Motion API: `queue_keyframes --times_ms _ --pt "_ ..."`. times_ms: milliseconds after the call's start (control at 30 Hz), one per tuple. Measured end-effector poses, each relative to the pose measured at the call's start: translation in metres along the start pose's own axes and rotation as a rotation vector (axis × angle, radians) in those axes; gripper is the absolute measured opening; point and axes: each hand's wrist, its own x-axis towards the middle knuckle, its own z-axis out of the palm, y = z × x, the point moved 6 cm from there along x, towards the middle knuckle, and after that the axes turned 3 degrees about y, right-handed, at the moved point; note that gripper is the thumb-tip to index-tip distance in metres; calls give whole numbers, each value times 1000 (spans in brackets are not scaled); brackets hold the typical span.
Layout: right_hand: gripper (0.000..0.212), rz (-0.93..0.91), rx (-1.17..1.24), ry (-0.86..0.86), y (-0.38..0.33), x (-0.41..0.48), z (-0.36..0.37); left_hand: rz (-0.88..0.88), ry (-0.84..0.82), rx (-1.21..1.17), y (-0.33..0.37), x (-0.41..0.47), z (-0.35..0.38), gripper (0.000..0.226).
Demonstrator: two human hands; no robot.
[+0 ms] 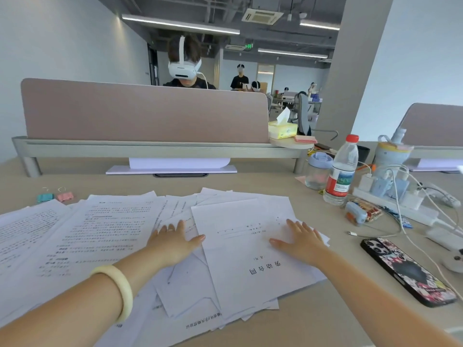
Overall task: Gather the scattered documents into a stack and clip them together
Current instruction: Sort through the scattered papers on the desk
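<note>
Head view. Loose white documents lie fanned and overlapping across the near half of the desk, from the left edge of the picture to right of centre, their edges out of line. The cover sheet, with its large printed title, lies uppermost on the right and is turned away from the wearer.

The left hand lies flat on the sheets at the middle of the spread, fingers straight and apart, gripping nothing; a pale bangle circles its wrist. The right hand lies equally flat on the cover sheet near its right edge, fingers spread, holding nothing.

A teal binder clip and a pink binder clip sit side by side beyond the far left corner of the spread, well apart from both hands. A water bottle and a phone stand and lie to the right, clear of the paper.

Handling, as judged: the sheets look thin, light and limp, and they probably slide easily over one another and over the smooth desk. Flat palms should sweep them inward. Once gathered, the pile is best held by its two long edges and tapped square, then clipped at one squared edge.
</note>
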Motion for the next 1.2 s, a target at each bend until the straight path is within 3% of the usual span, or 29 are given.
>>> queue_keyframes --times_ms 100,267,567,733,833,933,1133,1200 --pt "93 -25 -45 -40 -5 -5 4 -36 -58 47 3 -11 6 88" --pt "94 -109 -26 -77 -19 -11 10 16 -62 -84 19 -14 10 86" --pt "95 -44 253 -66 -16 -12 -5 130 -40 -333 39 -9 12 89" --pt "101 69 145 -30 -14 3 -18 44 16 -53 17 -9 17 104" --pt "103 111 191 -69 -21 8 -24 13 -12 -24 5 -15 20 106" --pt "86 109 246 -148 -32 5 -27 19 -8 -52 1 -16 20 104" --pt "44 95 239 -125 -36 2 -27 38 17 -110 2 -13 17 103" --pt "39 94 276 -154 -33 3 -22 44 33 -121 3 -14 16 101"
